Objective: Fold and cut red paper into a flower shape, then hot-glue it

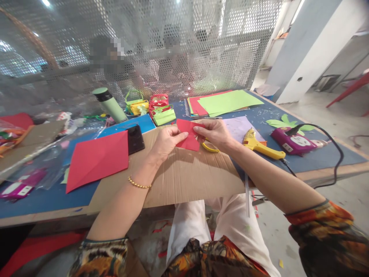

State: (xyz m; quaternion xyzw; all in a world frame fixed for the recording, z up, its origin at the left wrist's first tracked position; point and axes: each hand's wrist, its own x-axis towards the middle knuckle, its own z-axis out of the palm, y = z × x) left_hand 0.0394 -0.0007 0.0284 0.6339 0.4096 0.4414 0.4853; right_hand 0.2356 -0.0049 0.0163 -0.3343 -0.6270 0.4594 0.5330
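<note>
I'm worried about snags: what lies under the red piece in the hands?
Below the red piece, held by the left hand and right hand, brown cardboard shows, and part of a yellow loop peeks out. Whatever the piece and hands cover is hidden.

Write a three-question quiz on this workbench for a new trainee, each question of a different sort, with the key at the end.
1. True or false: the left hand and the right hand both hold the small red piece.
2. Fill in: the gold-coloured beaded bracelet is worn on the ____ arm.
3. Name it: which yellow corded tool lies on the table between the right forearm and the purple power strip?

Key:
1. True.
2. Left.
3. The glue gun.
</note>
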